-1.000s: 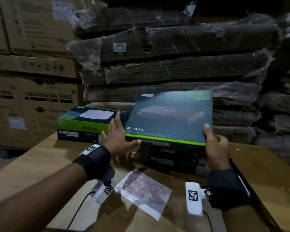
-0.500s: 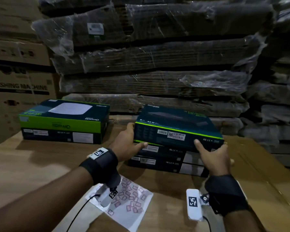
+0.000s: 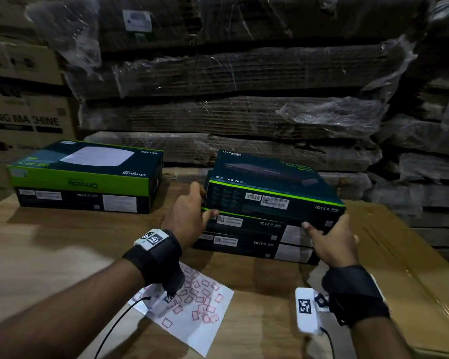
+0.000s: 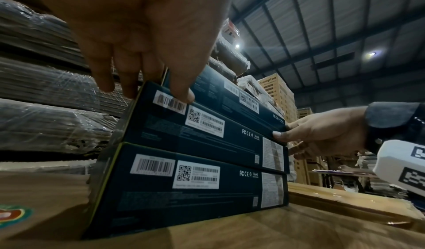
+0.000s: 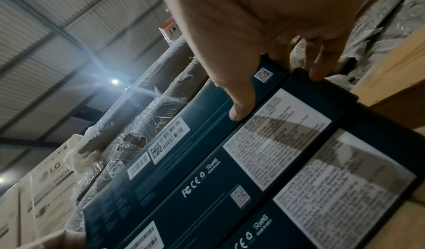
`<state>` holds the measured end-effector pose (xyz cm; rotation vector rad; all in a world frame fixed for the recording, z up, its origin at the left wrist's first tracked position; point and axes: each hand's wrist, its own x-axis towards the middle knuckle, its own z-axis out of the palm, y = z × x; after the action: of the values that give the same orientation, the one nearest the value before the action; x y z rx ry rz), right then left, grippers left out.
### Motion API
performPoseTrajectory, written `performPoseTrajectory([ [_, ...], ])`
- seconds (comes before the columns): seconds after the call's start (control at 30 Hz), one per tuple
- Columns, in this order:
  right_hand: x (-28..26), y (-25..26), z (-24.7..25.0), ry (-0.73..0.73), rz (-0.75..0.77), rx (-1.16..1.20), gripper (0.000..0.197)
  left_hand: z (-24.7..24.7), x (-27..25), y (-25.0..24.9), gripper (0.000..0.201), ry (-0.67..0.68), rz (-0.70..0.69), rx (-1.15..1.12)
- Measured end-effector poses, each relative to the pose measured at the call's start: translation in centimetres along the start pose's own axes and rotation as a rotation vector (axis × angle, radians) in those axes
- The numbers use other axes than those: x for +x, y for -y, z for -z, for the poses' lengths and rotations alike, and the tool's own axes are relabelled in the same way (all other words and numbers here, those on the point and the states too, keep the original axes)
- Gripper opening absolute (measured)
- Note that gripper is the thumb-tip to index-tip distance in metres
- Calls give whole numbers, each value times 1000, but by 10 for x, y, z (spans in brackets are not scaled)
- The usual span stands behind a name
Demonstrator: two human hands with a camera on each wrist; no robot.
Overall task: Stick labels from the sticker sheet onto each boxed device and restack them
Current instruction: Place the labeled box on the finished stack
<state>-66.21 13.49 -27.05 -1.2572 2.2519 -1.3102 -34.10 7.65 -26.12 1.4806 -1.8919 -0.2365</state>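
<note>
A stack of dark teal device boxes stands at centre right on the cardboard surface (image 3: 62, 242). Both hands hold its top box (image 3: 270, 187) level on the two boxes below (image 3: 249, 225). My left hand (image 3: 192, 208) grips the left end, thumb on the front lower edge (image 4: 184, 93). My right hand (image 3: 329, 234) grips the right end, thumb pressed on the front face (image 5: 241, 107). The top box (image 4: 230, 93) sits slightly back from the box under it (image 4: 202, 125). Under my left wrist lies the white sticker sheet (image 3: 197, 314) with several red labels.
A second pile of two boxes (image 3: 88, 177), green-sided on top, stands at the left rear. A large brown carton (image 3: 399, 255) lies at the right. Wrapped bundles of flat cardboard (image 3: 231, 112) wall off the back, with washing machine cartons (image 3: 18, 120) at the left.
The box was held up tilted with its top face toward me; both hands have turned it flat and lowered it onto the stack.
</note>
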Motion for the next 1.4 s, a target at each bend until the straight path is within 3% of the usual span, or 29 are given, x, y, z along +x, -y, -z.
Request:
performPoseTrajectory([
  [0.13,-4,1,4,42,-5,-25,65,2,-1,-1,45,-17,17,-13],
  [0.27,-4,-3,2,48,9,-51,105,5,0,0,43,4,4,21],
  [0.37,-15,7,1,45,-31,-98,121,15,-3,-1,48,10,-27,121],
  [0.43,-35,20,-2,-46,23,-207,126,28,-5,6,55,-15,-63,158],
  [0.57,-79,62,-19,-186,285,-256,106,69,-9,36,56,-57,-100,206],
  [0.73,-110,115,-55,-132,466,-110,62,122,1,92,53,-65,-3,456],
  [0.87,-133,144,-85,-63,519,-19,42,139,1,137,44,-52,-17,540],
  [1.07,-153,160,-121,19,641,-25,32,127,16,166,67,27,-51,755],
  [1.17,-161,164,-133,49,659,-42,30,112,22,165,70,31,-42,773],
  [1.4,-174,167,-152,105,682,-78,26,95,41,163,106,130,-106,846],
])
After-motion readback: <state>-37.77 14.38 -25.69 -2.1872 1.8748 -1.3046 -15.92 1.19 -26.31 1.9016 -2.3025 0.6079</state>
